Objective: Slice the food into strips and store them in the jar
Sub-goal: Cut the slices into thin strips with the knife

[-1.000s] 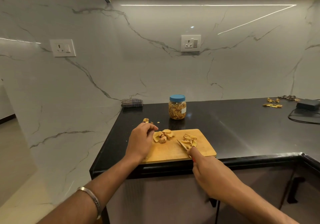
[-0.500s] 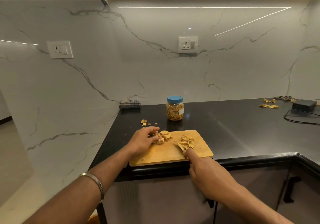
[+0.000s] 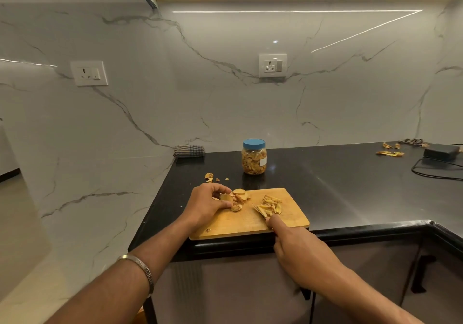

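At the near edge of a black countertop [image 3: 325, 185], a person works over a wooden cutting board [image 3: 293, 219]. The right hand [image 3: 298, 251] grips a knife [image 3: 259, 210], index finger stretched along its spine, the handle hidden inside the curled fingers; the blade tip lies on the board just beside a small heap of cut strips [image 3: 271, 204]. The left hand [image 3: 206, 204], a metal bangle [image 3: 140, 267] on its wrist, curls over the board's left end, fingers and thumb pinching a pale slice [image 3: 226, 197] from a cluster of uncut food pieces [image 3: 240, 197]. Just past the board, a few scraps [image 3: 210, 177] lie on the counter. Behind them stands a clear jar [image 3: 253, 157] with its blue lid on, apparently about full of strips. Farther back, a folded checked cloth [image 3: 189, 151] rests against the marble wall, and peelings [image 3: 390, 152] and a black adapter [image 3: 442, 152] lie far right.
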